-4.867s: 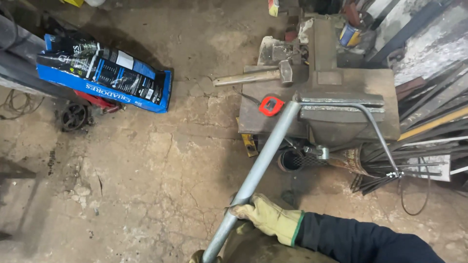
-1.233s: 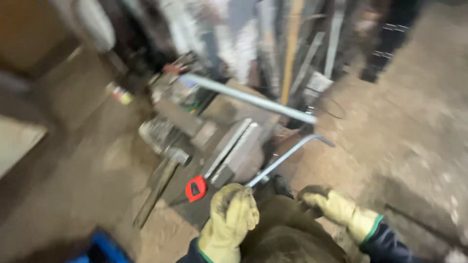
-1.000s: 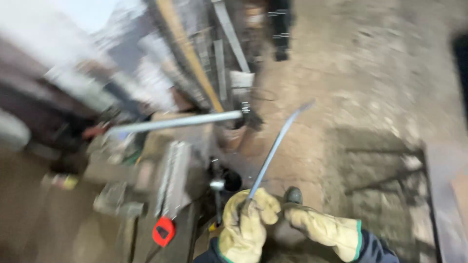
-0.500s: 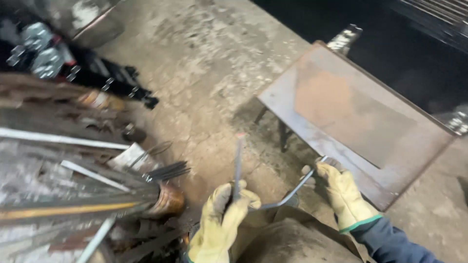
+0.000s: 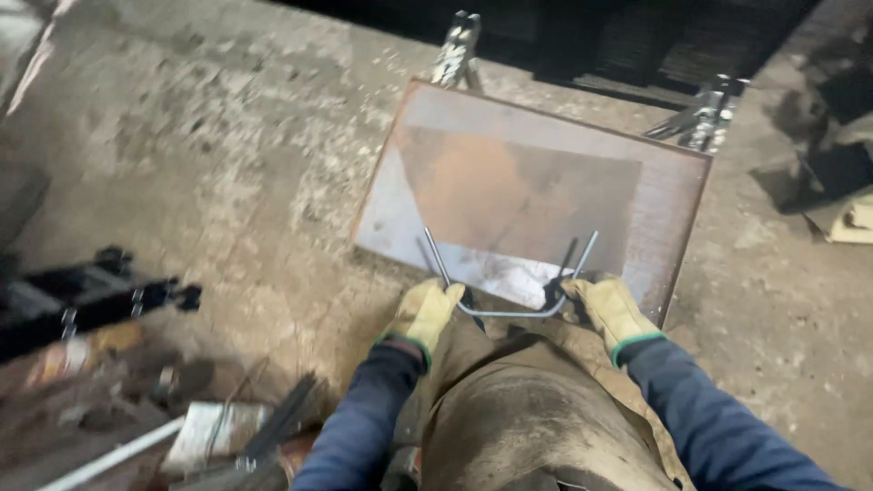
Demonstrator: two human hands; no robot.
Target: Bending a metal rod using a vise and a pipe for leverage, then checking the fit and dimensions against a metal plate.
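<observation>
Head view, bent rod: a thin grey metal rod bent into a wide U hangs between the two gloved hands, its flat base towards the person and its two arms rising away over the near edge of a rusty steel plate.
Head view, left hand: the left hand, in a yellow work glove with a green cuff, is closed round the rod's left corner where the left arm turns up.
Head view, right hand: the right hand, gloved the same, is closed on the right corner; the rod's right arm sticks up past its fingers.
Head view, hands together: they sit apart, one at each end of the rod's base, level with each other, just above the person's leather apron.
Head view, plate: it stands on the concrete floor, held up on folding metal legs seen at its far edge.
Head view, surroundings: a pile of scrap metal lies at lower left, well apart from the hands.
Hard to make out: the rod's corners are hidden inside the gloves; whether the rod touches the plate cannot be told; the scrap at left is blurred, and the dark area beyond the plate shows no detail.
</observation>
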